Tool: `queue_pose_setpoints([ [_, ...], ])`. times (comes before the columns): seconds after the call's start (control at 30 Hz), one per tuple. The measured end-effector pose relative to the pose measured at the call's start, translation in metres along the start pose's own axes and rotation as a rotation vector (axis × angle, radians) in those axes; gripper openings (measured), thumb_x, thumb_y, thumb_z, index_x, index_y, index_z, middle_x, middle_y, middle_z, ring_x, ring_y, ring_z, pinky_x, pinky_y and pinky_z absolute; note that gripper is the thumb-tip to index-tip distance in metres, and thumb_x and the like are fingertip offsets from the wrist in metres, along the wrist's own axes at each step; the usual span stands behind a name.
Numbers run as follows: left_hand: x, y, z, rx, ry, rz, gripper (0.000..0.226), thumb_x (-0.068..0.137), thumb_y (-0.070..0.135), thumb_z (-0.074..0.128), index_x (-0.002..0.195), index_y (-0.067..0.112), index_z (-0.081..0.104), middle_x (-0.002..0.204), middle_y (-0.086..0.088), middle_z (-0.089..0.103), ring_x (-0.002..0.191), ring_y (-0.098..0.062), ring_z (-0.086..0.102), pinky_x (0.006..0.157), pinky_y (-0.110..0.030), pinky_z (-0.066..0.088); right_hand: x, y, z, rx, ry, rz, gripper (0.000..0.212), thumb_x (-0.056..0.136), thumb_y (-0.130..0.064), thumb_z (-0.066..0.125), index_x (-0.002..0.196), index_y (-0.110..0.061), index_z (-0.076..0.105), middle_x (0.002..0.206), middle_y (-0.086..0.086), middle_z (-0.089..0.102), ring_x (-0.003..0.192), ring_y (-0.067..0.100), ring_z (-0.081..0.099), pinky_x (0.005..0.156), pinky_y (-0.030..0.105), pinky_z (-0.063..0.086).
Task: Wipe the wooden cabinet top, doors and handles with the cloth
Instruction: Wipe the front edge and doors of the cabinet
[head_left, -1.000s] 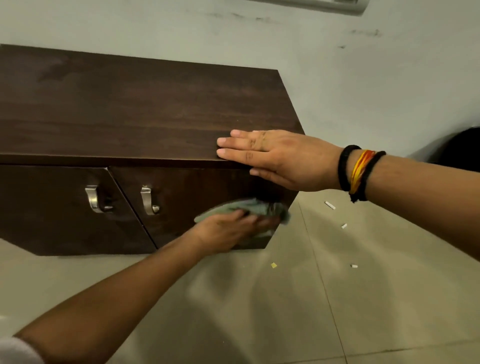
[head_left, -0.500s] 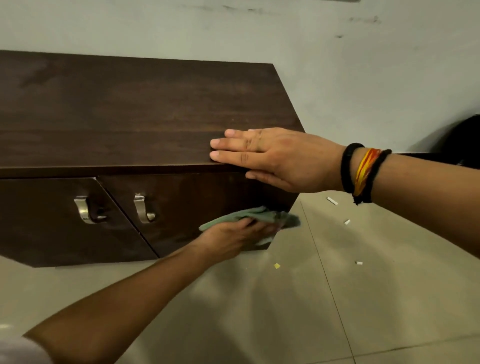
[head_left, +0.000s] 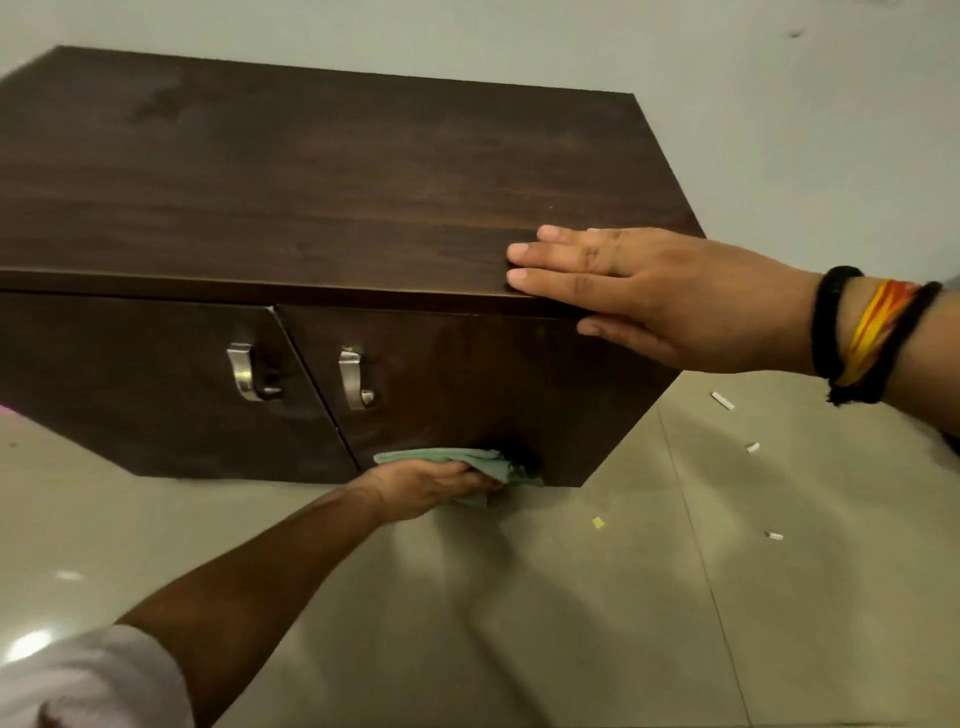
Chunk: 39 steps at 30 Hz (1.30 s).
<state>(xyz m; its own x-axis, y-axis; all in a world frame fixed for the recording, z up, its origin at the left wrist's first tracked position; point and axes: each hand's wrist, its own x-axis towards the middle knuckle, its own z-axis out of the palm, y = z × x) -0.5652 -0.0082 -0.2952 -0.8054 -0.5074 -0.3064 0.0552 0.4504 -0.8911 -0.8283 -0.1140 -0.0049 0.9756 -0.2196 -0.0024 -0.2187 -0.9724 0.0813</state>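
since the earlier frames the left hand (head_left: 431, 486) has slid the cloth down the right door, from mid-height to the bottom edge, while the right hand has stayed put on the top. the wooden cabinet (head_left: 311, 182) stands on the tiled floor (head_left: 571, 623) against a pale wall (head_left: 779, 130); its top carries nothing but the right hand (head_left: 670, 291), laid flat with straight fingers over the front right corner, likely to brace the body while bending low. the right door (head_left: 467, 374) is the surface in hand; both metal handles (head_left: 350, 378) look untouched for now. the green cloth (head_left: 467, 465) is pressed against the door's lowest strip, the left hand's grip clenched around it with fingers curled over the bunched fabric. small scraps (head_left: 722, 401) lie on the floor, well apart.
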Motion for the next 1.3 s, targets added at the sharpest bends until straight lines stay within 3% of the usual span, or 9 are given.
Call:
queue_pose_setpoints([
  [0.3,-0.106,-0.003,0.026,-0.194,0.045,-0.234,0.083,0.092,0.014,0.037,0.155,0.003,-0.016,0.165,-0.018,-0.018,0.145,-0.053,-0.009,0.117,-0.038,0.015,-0.001,0.003,0.005,-0.036,0.028,-0.029,0.061,0.105,-0.035,0.033,0.161,-0.034,0.01,0.169,-0.008,0.015,0.155,0.016,0.015,0.119,0.052,0.033],
  [0.4,-0.094,-0.021,0.012,-0.269,0.09,-0.397,0.071,0.099,0.026,0.03,0.159,0.021,-0.007,0.166,-0.011,-0.018,0.151,-0.028,-0.01,0.116,-0.036,0.011,-0.001,0.004,0.005,-0.042,0.025,-0.031,0.061,0.105,-0.035,0.033,0.162,-0.034,0.011,0.169,-0.009,0.015,0.155,0.015,0.014,0.12,0.05,0.031],
  [0.5,-0.059,-0.039,-0.005,-0.229,0.195,-0.511,0.061,0.104,0.024,0.018,0.159,0.016,-0.006,0.166,-0.012,-0.018,0.153,-0.027,-0.016,0.119,-0.035,0.002,0.0,0.003,0.005,-0.042,0.027,-0.026,0.06,0.105,-0.036,0.032,0.162,-0.032,0.012,0.169,-0.009,0.016,0.155,0.015,0.014,0.12,0.05,0.032],
  [0.77,0.001,-0.008,-0.014,-0.313,0.322,-0.969,0.078,0.089,0.042,0.051,0.157,0.039,0.014,0.168,0.008,-0.002,0.153,-0.014,-0.001,0.12,-0.039,-0.007,0.0,0.0,0.006,-0.023,0.073,-0.02,0.058,0.105,-0.033,0.034,0.161,-0.027,0.02,0.168,-0.007,0.02,0.155,0.016,0.018,0.121,0.043,0.029],
  [0.87,0.018,-0.003,-0.032,-0.41,0.298,-1.178,0.076,0.092,0.04,0.045,0.158,0.037,0.007,0.168,0.01,-0.006,0.154,-0.015,-0.007,0.12,-0.038,-0.002,0.0,0.001,0.006,-0.026,0.075,-0.015,0.058,0.105,-0.035,0.034,0.161,-0.03,0.019,0.168,-0.009,0.02,0.155,0.014,0.018,0.121,0.039,0.027],
  [1.0,0.042,-0.056,-0.061,-0.555,0.441,-1.592,0.067,0.098,0.045,0.042,0.158,0.031,0.016,0.159,0.004,0.021,0.155,-0.018,0.002,0.119,-0.039,0.011,0.0,0.004,0.008,-0.029,0.081,-0.016,0.058,0.106,-0.038,0.031,0.161,-0.032,0.016,0.168,-0.011,0.019,0.154,0.014,0.019,0.121,0.037,0.026],
  [1.07,0.049,-0.092,-0.068,-0.601,0.522,-1.761,0.066,0.1,0.045,0.033,0.16,0.028,0.009,0.166,0.0,0.008,0.155,-0.022,0.0,0.119,-0.042,0.01,0.001,0.006,0.008,-0.026,0.076,-0.018,0.057,0.107,-0.04,0.03,0.161,-0.032,0.016,0.168,-0.01,0.019,0.154,0.015,0.02,0.121,0.038,0.026],
  [1.17,0.055,-0.104,-0.069,-0.576,0.557,-1.812,0.066,0.101,0.045,0.029,0.16,0.026,0.006,0.168,0.002,-0.004,0.155,-0.023,0.0,0.118,-0.045,0.01,-0.001,0.005,0.01,-0.04,0.088,-0.012,0.057,0.106,-0.039,0.03,0.161,-0.03,0.018,0.168,-0.008,0.019,0.154,0.016,0.02,0.121,0.035,0.025],
  [1.3,0.079,-0.053,-0.064,-0.622,0.368,-1.829,0.066,0.1,0.046,0.034,0.159,0.023,0.014,0.16,-0.003,0.014,0.154,-0.024,0.002,0.121,-0.045,0.009,0.015,-0.005,0.008,-0.086,0.062,0.015,0.059,0.107,-0.037,0.034,0.162,-0.027,0.015,0.169,-0.003,0.015,0.155,0.018,0.018,0.12,0.038,0.027],
])
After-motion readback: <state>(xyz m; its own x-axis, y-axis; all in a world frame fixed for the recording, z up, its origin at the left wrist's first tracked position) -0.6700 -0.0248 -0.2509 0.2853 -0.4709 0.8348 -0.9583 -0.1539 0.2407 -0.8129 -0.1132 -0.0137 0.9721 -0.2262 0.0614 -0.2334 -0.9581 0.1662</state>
